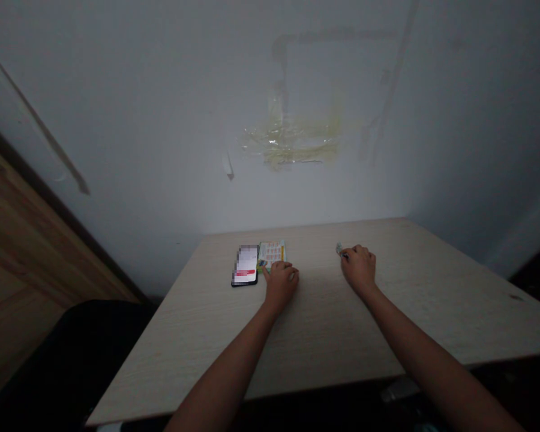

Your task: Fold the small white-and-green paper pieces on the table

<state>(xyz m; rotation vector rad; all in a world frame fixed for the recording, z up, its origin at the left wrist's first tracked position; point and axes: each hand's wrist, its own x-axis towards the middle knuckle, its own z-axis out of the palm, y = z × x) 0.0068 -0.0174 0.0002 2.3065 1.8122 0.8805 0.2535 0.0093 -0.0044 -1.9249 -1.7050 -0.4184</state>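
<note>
My left hand (280,283) rests fisted on the pale wooden table (324,336), its knuckles at the near edge of a small colourful card or packet (271,254); whether it grips the card I cannot tell. A phone with a lit screen (245,265) lies just left of that card. My right hand (359,267) lies curled on the table farther right, fingers closed around a small greenish object (339,248) that sticks out at its far side.
A grey wall (270,120) with old tape residue (292,141) rises right behind the table. A wooden panel (22,252) slants at the left. A dark shape (72,354) sits below the table's left corner.
</note>
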